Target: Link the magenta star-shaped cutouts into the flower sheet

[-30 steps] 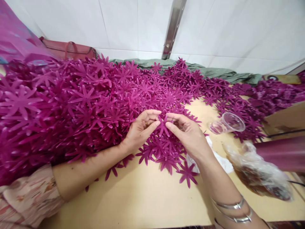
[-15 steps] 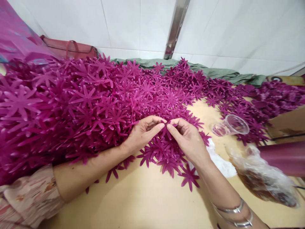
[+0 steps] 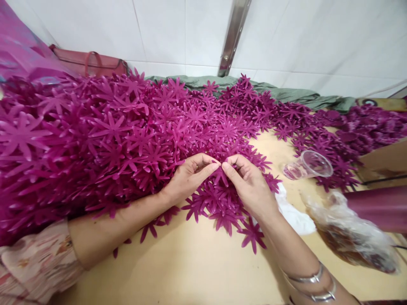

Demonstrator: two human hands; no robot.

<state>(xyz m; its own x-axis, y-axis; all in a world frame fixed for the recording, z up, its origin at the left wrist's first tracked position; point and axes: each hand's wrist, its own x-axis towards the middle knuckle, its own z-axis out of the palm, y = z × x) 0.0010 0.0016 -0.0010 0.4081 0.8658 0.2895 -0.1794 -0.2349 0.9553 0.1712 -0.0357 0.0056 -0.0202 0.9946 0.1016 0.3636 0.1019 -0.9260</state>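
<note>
A huge heap of magenta flower-shaped cutouts (image 3: 104, 135) covers the left and back of the tan table (image 3: 190, 271). My left hand (image 3: 187, 178) and my right hand (image 3: 249, 184) meet at the near edge of the heap. Their fingertips are pinched together on one magenta flower cutout (image 3: 220, 174), which is mostly hidden between the fingers. A ring sits on my left hand and silver bangles (image 3: 313, 284) circle my right wrist. More loose cutouts (image 3: 222, 207) lie flat under both hands.
A clear plastic cup (image 3: 308, 165) lies on its side to the right. Near it are a crumpled clear bag (image 3: 349, 233), white tissue (image 3: 292, 214) and a magenta roll (image 3: 378, 207). A brown handbag (image 3: 92, 63) and green cloth (image 3: 286, 95) rest along the white tiled wall.
Both hands have closed in on the flower cutout, fingertips drawn together. A second ago it stood upright and visible between them; now it is mostly covered.
</note>
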